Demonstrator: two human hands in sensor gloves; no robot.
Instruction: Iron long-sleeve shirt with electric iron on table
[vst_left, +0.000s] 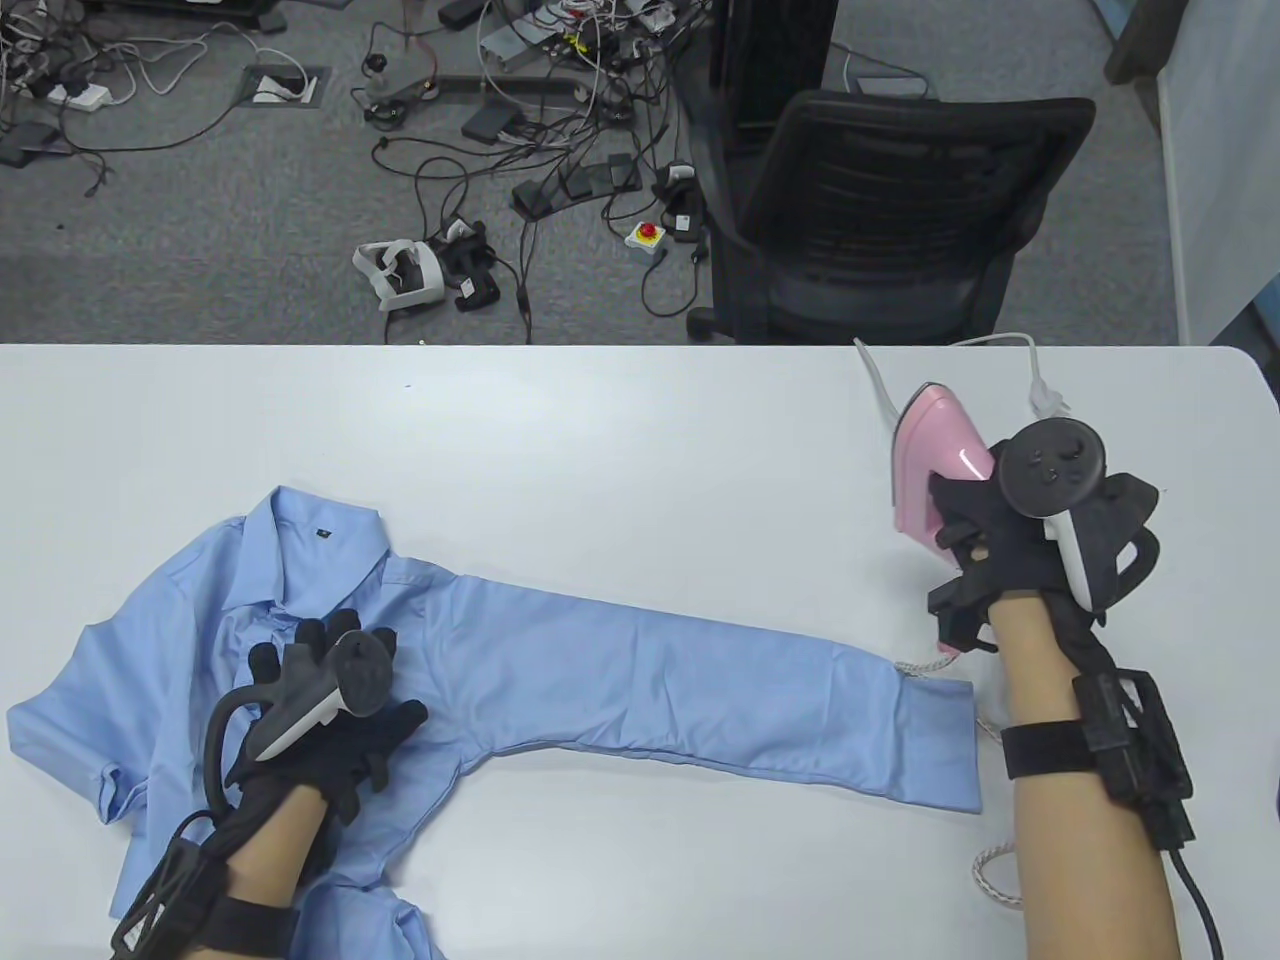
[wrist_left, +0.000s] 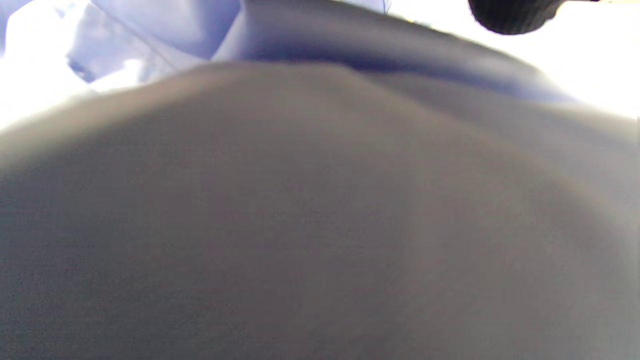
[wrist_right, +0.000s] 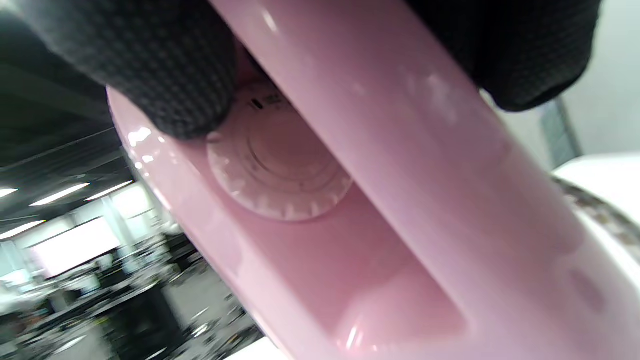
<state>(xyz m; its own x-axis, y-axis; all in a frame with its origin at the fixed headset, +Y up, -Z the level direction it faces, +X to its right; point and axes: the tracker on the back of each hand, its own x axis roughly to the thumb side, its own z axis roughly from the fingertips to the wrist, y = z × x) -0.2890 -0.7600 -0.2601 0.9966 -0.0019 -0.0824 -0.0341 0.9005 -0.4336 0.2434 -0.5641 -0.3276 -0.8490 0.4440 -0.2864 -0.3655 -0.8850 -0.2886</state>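
The light blue shirt (vst_left: 330, 650) was spread on the white table (vst_left: 620, 440), one sleeve (vst_left: 720, 690) stretched out flat. The shirt's body was pressed by the left hand (vst_left: 330, 690), fingers splayed. Beyond the sleeve's cuff, the pink iron (vst_left: 935, 465) was gripped by its handle in the right hand (vst_left: 1010, 550), nose raised.

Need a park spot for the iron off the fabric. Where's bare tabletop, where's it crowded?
Free: the table between its far edge and the shirt sleeve; the near strip below the sleeve, between both forearms. Crowded: the left, where the left hand rests on the shirt body; the right, where the right hand holds the iron above its cord.
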